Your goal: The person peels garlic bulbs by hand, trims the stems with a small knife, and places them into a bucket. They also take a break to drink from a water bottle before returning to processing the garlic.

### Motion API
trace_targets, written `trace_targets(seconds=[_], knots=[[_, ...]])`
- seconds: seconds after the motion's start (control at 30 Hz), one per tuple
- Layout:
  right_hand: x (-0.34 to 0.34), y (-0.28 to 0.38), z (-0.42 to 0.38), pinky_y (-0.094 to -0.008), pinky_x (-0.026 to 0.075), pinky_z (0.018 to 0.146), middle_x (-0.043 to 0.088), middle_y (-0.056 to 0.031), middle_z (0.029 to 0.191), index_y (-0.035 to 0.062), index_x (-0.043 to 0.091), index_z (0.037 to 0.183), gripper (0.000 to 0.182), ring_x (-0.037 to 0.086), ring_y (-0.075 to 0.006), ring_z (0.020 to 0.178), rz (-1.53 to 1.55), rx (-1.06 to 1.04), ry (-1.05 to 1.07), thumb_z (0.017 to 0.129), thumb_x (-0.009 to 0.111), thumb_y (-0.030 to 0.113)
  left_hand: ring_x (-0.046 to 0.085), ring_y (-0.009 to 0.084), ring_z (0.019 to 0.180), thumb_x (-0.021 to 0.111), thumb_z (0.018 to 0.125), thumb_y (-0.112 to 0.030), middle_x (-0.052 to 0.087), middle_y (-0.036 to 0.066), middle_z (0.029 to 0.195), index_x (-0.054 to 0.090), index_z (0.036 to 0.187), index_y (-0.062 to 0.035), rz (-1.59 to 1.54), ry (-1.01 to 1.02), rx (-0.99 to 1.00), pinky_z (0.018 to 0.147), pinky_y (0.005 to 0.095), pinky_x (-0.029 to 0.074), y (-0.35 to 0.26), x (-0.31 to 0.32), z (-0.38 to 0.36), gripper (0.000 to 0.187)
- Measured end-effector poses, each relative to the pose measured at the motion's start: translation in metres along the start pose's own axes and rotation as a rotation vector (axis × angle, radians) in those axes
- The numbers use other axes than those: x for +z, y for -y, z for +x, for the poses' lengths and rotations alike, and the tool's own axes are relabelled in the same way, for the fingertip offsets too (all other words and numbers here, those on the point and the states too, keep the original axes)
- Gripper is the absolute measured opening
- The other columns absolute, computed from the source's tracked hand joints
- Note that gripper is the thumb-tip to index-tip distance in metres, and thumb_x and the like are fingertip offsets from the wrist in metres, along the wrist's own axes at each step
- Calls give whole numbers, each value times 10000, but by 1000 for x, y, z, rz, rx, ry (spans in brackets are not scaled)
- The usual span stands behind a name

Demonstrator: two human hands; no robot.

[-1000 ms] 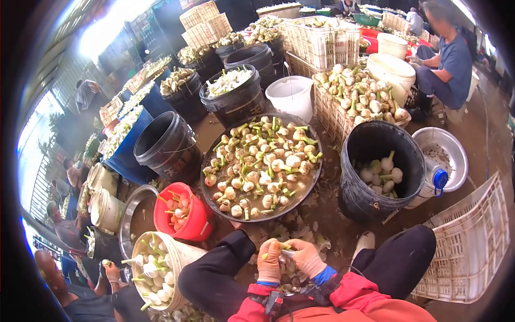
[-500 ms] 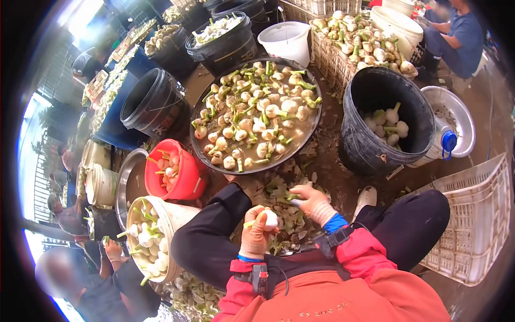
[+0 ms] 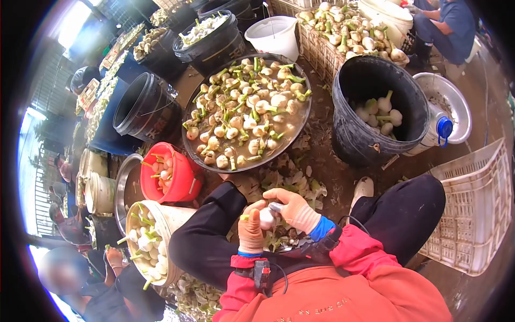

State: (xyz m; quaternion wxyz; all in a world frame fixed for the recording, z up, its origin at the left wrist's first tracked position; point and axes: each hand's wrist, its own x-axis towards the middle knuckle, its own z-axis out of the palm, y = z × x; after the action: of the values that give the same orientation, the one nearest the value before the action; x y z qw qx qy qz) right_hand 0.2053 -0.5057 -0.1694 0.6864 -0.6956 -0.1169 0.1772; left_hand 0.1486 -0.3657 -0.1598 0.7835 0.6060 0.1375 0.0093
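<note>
My left hand [image 3: 250, 232] is closed round a white garlic bulb [image 3: 266, 219], whose cut green stem pokes out on the left side. My right hand [image 3: 298, 210] is closed on a small grey tool [image 3: 277, 206], blade-like, held against the top of the bulb; its exact kind is hard to make out. Both hands wear orange-tan gloves. Beyond them, a wide round basin [image 3: 244, 170] holds muddy water and many garlic bulbs with stubby stems. Peeled leaves [image 3: 303, 185] litter the ground below my hands.
A white bucket [image 3: 177, 220] of trimmed garlic and a red bucket [image 3: 185, 185] stand left. At right are a black bucket [image 3: 370, 142] with several bulbs and a plastic crate [image 3: 466, 214]. Garlic fills a crate [image 3: 316, 51] behind. Other people [image 3: 448, 29] sit nearby.
My right hand has moved left and down to the bulb, bringing the grey tool against it. My left hand still holds the bulb. The whole view has shifted slightly.
</note>
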Motion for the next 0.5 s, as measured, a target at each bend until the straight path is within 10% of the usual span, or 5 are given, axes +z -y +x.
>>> trace_targets(seconds=[0.07, 0.27, 0.33, 0.47, 0.5], knots=[[-6, 17, 1, -219, 465, 698, 614, -66, 957, -15, 561, 1150, 328, 582, -122, 779, 456, 239, 83, 828, 527, -71, 609, 153, 777, 645, 858, -354, 617, 66, 918, 570, 1087, -4, -120, -114, -75, 662, 266, 498, -10, 6, 0, 425], [-30, 30, 6, -228, 480, 639, 604, -76, 907, -55, 499, 1181, 316, 571, -113, 711, 925, 74, 23, 867, 530, -43, 634, 255, 851, 622, 870, -295, 634, 91, 970, 584, 1054, -60, -485, -192, -210, 634, 374, 558, 12, -25, 10, 301], [-48, 49, 6, -257, 511, 709, 599, -83, 888, -58, 482, 1185, 326, 577, -135, 705, 629, -68, -206, 862, 520, -54, 619, 298, 911, 594, 877, -348, 637, 102, 998, 584, 1074, -73, -867, -127, -341, 677, 388, 565, 12, -34, 10, 339], [-74, 10, 18, -280, 509, 791, 622, -107, 940, -34, 498, 1184, 377, 622, -187, 811, 1003, -75, -186, 838, 622, 50, 605, 328, 955, 546, 886, -414, 628, 106, 1031, 582, 1093, -81, -1055, 27, -394, 709, 409, 567, 0, -34, 15, 393], [-66, 6, 17, -271, 498, 791, 626, -88, 942, -15, 526, 1162, 345, 612, -162, 834, 433, -123, -152, 835, 619, 38, 610, 321, 957, 555, 895, -373, 622, 108, 1041, 575, 1100, -68, -1045, 49, -381, 719, 423, 566, -4, -28, 16, 368]])
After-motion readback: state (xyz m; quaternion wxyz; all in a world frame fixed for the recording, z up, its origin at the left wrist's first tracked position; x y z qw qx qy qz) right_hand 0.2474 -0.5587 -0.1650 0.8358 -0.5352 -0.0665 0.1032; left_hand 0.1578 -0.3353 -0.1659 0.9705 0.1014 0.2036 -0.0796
